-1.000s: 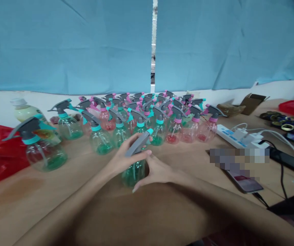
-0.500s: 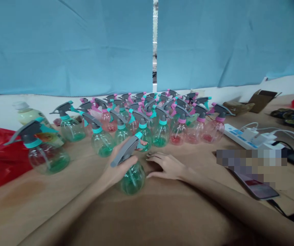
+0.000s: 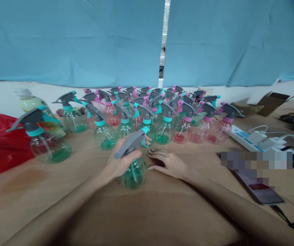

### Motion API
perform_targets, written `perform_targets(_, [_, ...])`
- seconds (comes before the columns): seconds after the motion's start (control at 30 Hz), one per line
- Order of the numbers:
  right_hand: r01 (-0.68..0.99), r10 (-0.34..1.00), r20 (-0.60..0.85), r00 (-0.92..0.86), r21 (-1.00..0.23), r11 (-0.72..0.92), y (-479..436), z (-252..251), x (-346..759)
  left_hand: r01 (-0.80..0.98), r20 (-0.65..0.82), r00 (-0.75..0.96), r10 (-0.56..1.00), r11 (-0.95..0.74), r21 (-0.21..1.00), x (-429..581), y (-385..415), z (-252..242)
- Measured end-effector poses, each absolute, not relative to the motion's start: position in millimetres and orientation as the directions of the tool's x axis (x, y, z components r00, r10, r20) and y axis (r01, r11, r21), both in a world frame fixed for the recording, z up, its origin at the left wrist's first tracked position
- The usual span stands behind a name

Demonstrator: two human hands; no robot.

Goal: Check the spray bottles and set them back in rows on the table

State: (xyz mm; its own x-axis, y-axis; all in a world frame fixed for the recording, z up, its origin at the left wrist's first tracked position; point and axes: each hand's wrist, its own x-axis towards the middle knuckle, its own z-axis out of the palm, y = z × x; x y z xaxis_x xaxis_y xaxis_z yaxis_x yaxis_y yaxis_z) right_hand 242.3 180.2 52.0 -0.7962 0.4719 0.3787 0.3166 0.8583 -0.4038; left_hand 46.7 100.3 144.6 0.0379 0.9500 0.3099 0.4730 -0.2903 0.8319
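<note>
My left hand [image 3: 121, 158] is wrapped round the neck of a green spray bottle [image 3: 134, 176] with a grey trigger head and a teal nozzle. The bottle stands upright or nearly so, and the nozzle points away to the upper right. Just right of it, my right hand [image 3: 170, 164] rests on the brown tabletop [image 3: 147, 218] with its fingers bent and apart, holding nothing. Behind both hands are several green spray bottles, among them one with a teal collar [image 3: 163, 133], and several pink ones, such as a bottle with a pink collar [image 3: 180, 134].
A separate green spray bottle [image 3: 51, 150] stands at the left by a red plastic bag [image 3: 3, 147] and a capped bottle of pale liquid [image 3: 30, 102]. At the right lie a white power strip [image 3: 241, 136] with plugs and a phone [image 3: 259, 188]. An open cardboard box [image 3: 272, 104] is behind them.
The camera view has shifted slightly, so the bottles appear a little higher and further right. My left hand keeps its hold on the spray bottle, and my right hand stays beside it.
</note>
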Motion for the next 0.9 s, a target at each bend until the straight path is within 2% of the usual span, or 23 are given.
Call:
perform_targets(0.3, [0.306, 0.446, 0.389, -0.806, -0.371, 0.877, 182.5, 46.4, 243.4, 0.457, 0.279, 0.043, 0.959, -0.267, 0.848, 46.2, 98.4, 147.9])
perform_targets(0.43, [0.309, 0.451, 0.392, -0.802, -0.375, 0.874, 182.6, 44.2, 243.4, 0.507, 0.322, 0.111, 0.94, -0.332, 0.796, 51.1, 95.5, 155.3])
perform_targets(0.57, [0.305, 0.463, 0.4, -0.791, -0.398, 0.865, 181.9, 42.9, 243.6, 0.549, 0.354, 0.107, 0.929, -0.352, 0.758, 51.7, 95.0, 153.9])
perform_targets(0.9, [0.296, 0.476, 0.387, -0.79, -0.44, 0.848, 181.3, 42.9, 244.5, 0.44, 0.341, 0.092, 0.936, -0.345, 0.829, 53.2, 96.4, 148.7])
